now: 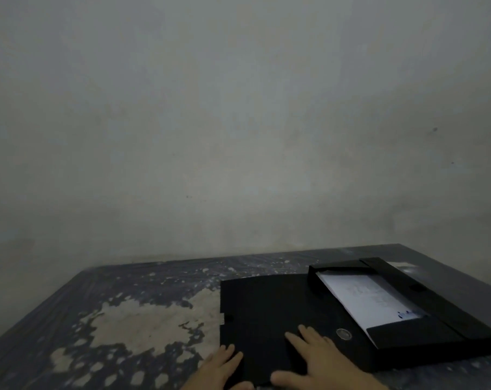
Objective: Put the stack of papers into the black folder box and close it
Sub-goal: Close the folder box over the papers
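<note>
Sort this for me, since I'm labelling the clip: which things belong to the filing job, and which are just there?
In the job:
black folder box
its open lid flap
stack of papers inside it
left hand and right hand, flat on the flap

Just there:
worn table
bare wall

Faint print on papers [370, 299], blue marks too (all blurred, unreadable)

The folder box [407, 333] is black, with a small silvery round button [343, 333] on its lid. The papers [370, 299] inside are white with blue marks near. The table [126, 319] is dark blue-grey, blotched beige. The wall [238, 122] is pale grey.
</note>
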